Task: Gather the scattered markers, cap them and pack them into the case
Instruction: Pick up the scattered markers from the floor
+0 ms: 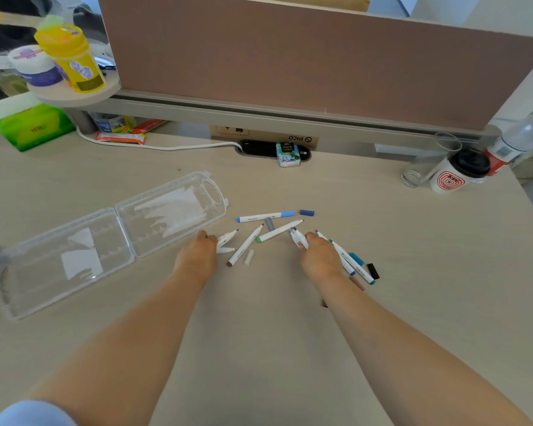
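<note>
Uncapped felt tips could smear the pale wood-grain desk [259,333], and the small loose caps, such as the dark blue cylindrical cap [306,213] and the flat black cap [373,271], might get mismatched or nudged away as the slim white plastic markers [265,216] are swept together. The left hand [197,256] is curled round white markers; the right hand [319,256] pinches a blue-tipped one. The clear, glossy, hinged plastic case [43,272] lies open, holding no markers, just left of the scatter
</note>
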A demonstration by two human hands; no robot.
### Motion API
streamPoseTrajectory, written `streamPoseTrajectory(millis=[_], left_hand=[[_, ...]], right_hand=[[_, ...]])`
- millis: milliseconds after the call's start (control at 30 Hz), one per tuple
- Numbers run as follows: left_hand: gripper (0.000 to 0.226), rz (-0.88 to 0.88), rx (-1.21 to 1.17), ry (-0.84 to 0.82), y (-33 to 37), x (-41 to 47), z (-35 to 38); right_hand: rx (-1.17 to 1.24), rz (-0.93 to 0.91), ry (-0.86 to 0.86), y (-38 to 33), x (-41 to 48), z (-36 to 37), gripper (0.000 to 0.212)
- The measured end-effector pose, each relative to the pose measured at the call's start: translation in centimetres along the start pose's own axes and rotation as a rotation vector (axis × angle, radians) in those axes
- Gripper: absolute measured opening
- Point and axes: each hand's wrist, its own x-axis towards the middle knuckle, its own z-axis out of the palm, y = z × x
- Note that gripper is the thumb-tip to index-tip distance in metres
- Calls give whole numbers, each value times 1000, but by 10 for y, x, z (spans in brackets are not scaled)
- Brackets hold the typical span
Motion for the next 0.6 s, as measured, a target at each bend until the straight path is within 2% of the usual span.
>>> streamPoseTrajectory(millis=[100, 200, 267, 433, 533, 600], left_hand=[[28, 10, 1, -19, 1, 2, 1], [25, 29, 11, -31, 8, 2, 1], [28, 36, 18, -18, 12, 2, 4], [27, 53, 14, 37, 25, 3, 1], [28, 52, -3, 13, 37, 4, -4], [29, 53, -29, 1, 43, 5, -4]], right_hand=[[-26, 26, -1, 3, 5, -3, 10], [-26, 27, 2, 8, 5, -6, 29], [-33, 25, -16, 10, 5, -6, 35], [-48, 2, -48, 8, 10, -4, 31], [-70, 10, -51, 7, 13, -2, 11], [-108, 15, -40, 9, 15, 1, 28]])
